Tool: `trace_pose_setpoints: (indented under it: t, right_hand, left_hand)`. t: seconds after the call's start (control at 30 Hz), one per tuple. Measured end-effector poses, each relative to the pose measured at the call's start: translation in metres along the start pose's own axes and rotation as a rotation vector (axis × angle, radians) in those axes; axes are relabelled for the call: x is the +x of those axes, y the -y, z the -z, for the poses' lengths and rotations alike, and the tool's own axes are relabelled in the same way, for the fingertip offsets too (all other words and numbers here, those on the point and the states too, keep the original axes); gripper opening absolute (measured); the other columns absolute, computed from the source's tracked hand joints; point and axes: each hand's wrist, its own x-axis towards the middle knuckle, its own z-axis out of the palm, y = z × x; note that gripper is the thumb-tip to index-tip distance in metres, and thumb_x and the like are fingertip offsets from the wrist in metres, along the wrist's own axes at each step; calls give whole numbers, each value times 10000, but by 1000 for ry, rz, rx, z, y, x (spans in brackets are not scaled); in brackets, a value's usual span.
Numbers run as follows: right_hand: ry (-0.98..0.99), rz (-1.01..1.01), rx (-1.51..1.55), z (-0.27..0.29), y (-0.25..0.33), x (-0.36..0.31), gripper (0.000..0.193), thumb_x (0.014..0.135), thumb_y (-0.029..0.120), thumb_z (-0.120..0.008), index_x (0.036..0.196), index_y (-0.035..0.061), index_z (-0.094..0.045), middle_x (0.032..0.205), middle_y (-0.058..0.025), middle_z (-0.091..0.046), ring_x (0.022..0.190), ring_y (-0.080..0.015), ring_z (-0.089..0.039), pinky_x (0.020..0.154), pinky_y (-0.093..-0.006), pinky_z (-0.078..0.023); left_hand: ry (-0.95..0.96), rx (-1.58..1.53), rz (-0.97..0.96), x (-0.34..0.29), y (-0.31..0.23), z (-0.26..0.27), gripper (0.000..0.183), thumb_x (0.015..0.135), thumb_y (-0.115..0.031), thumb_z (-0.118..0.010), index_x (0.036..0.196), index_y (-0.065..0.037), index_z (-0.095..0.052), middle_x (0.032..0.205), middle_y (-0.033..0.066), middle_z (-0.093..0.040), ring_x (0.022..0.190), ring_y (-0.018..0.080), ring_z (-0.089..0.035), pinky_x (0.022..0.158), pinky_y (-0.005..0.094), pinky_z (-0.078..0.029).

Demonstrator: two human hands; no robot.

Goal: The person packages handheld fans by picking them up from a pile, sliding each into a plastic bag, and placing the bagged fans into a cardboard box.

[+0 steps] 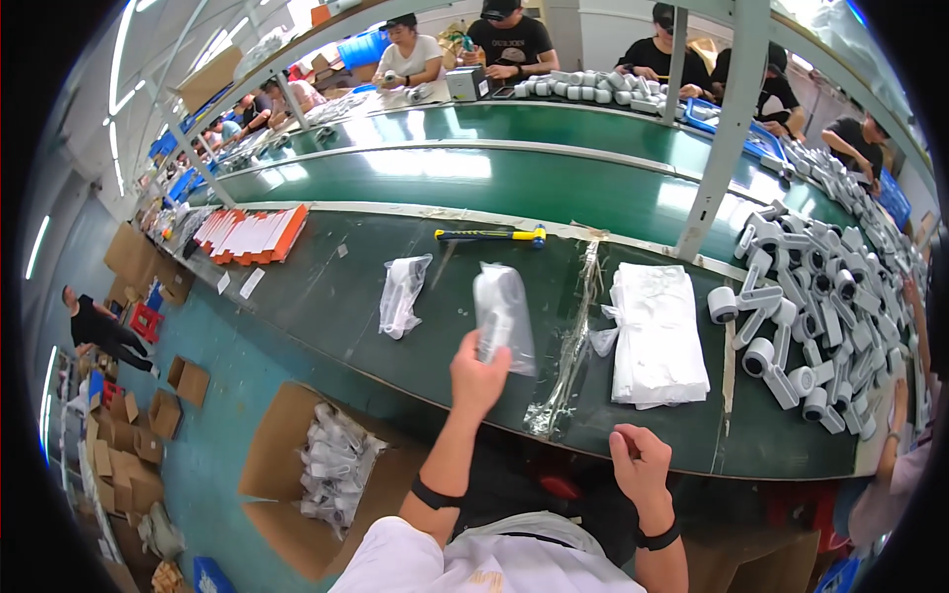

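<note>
Across the frame's middle stretches a dark workbench [336, 287], below a green conveyor [593, 180]; lower left, an open carton [275, 440]. Lower center-right, the right hand [643, 461] half-curls, its hold unclear; centrally, the left hand [479, 376] grasps a bagged white device [500, 301].

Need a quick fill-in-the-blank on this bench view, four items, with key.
1. The left hand holds a device enclosed in clear ____.
2. The conveyor belt beyond the hammer is coloured ____.
3. In the picture, the loose device pile lies to the ____ of the white stack.
4. The open box beside the table is made of ____.

Missing words: plastic; green; right; cardboard.
</note>
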Motion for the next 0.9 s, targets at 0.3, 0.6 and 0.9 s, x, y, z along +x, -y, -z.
trace_pose_setpoints:
  t: [0.3, 0.6, 0.9]
  right_hand:
    - [-54, -208, 77, -16, -40, -9, 129, 907, 91, -664, 892, -35, -679, 680, -21, -632, 603, -49, -543, 561, -213, -439]
    - [-86, -191, 2, -15, -41, -12, 123, 895, 85, -678, 864, -34, -669, 670, -21, -613, 589, -51, -510, 547, -224, -426]
    - [-113, -100, -67, -21, -38, -9, 82, 865, 73, -687, 845, -5, -677, 670, -87, -622, 527, -140, -560, 520, -266, -445]
  left_hand:
    - [-296, 523, -31, 63, 38, 63, 481, 809, -282, -708, 1163, 14, -575, 1052, 247, -669, 977, 445, -625, 862, 476, -485]
    - [-181, 389, 115, 48, 25, 99, 495, 795, -255, -749, 1199, -13, -596, 1092, 190, -680, 889, 306, -689, 794, 389, -528]
    - [-116, 364, 97, 63, 37, 120, 469, 765, -115, -719, 1221, -35, -644, 781, 89, -699, 580, 100, -576, 629, 267, -485]
